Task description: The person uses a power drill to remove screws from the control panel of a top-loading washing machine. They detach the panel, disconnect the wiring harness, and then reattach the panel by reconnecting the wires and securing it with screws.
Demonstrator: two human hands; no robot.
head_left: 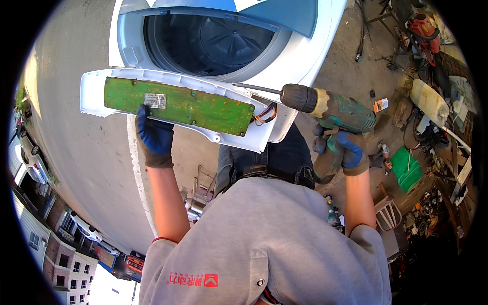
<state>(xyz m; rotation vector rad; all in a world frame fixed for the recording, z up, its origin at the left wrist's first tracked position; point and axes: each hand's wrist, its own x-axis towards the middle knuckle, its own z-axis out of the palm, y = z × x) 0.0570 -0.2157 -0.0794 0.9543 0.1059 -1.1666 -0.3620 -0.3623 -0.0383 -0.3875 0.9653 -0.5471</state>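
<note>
My left hand (155, 136), in a blue and grey work glove, is closed on the lower edge of a white control panel (91, 96), its fingers reaching onto the back. A long green circuit board (193, 108) with a small label and several screws is fixed there. Coloured wires (266, 115) come out at its right end. In my gloved right hand (351, 150) is a worn green cordless drill (345, 111), gripped by the handle. Its long bit (256, 88) points left, over the panel's right end. Behind the panel stands a white top-loading washing machine (305, 58), lid up and drum visible.
Scrap lies along the right side: a red machine (423, 35), a dirty white plastic container (429, 101) and a green plastic piece (405, 170). A small wooden stool (389, 213) stands near my right elbow. Parked cars (33, 157) line the far left of the paved ground.
</note>
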